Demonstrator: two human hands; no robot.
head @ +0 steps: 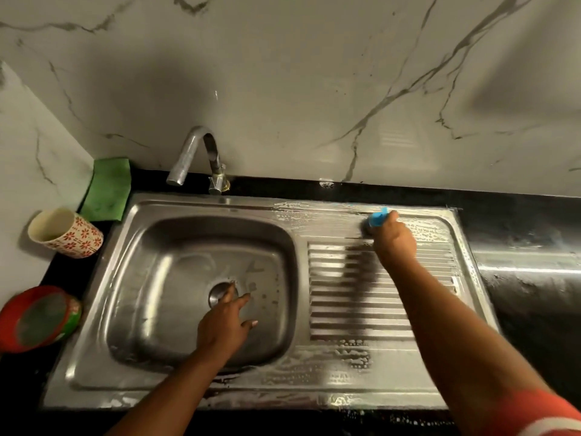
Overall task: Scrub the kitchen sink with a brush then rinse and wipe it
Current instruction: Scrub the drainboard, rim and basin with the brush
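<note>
At the far edge of the drainboard, up by the back rim of the steel sink, I see my right hand curled tight round a blue-handled brush, whose dark head is pressed down on the wet metal. Soapy foam streaks the rim on both sides of the brush and lies again along the sink's near edge. My left hand reaches into the basin with its fingers loosely spread and nothing in them. The fingertips lie right at the round drain, though I cannot tell whether they touch it. A curved tap stands behind the basin, its spout turned left. On the black counter, at the sink's far left corner, lies a green cloth against the marble wall. Just beside it sits a cream cup with red flowers, its open mouth showing, and nearer to me a round red container. An orange-red sleeve covers my right upper arm.
</note>
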